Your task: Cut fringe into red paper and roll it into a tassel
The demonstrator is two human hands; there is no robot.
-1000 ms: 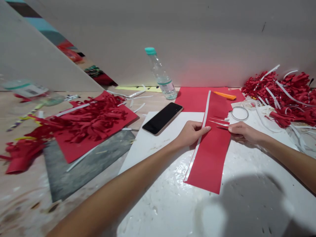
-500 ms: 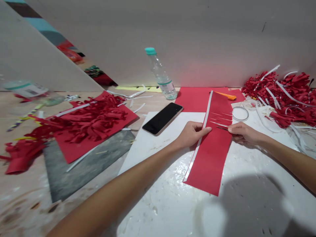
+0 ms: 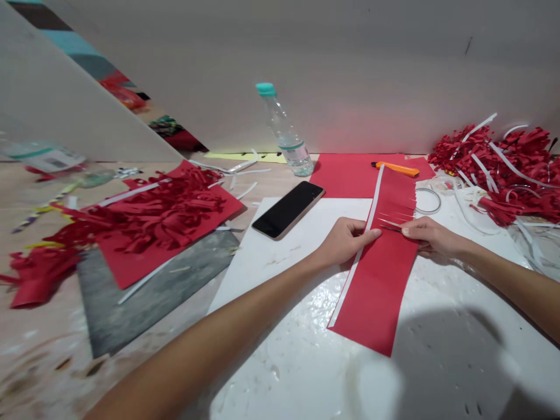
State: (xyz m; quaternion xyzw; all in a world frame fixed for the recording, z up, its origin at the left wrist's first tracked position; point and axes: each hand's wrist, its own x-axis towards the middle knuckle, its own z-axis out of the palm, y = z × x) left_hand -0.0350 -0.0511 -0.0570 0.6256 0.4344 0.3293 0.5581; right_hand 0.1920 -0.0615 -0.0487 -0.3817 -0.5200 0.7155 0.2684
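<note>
My left hand (image 3: pixel 347 240) pinches a red paper strip (image 3: pixel 378 280) by its left edge, thumb on top, beside a white tape band (image 3: pixel 350 291) that runs along that edge. In my right hand (image 3: pixel 431 236), at the opposite edge, is a pair of scissors (image 3: pixel 391 227). Their thin dark blades lie across the strip and point toward my left thumb; the handles are hidden in my fingers. Above the blades, several narrow slits run in from the strip's right edge. Below them the paper is uncut.
A phone (image 3: pixel 289 210) lies on the white board (image 3: pixel 280 326). Behind stand a plastic bottle (image 3: pixel 291 146), red sheets (image 3: pixel 341 175) and an orange cutter (image 3: pixel 396 169). A tape ring (image 3: pixel 427 201) sits right of the strip. Red fringed paper heaps (image 3: pixel 161 213) lie at both sides.
The red strip has shifted slightly right and toward me, with its upper part tilting right. My left hand has moved a little right with it. The scissors remain across the strip.
</note>
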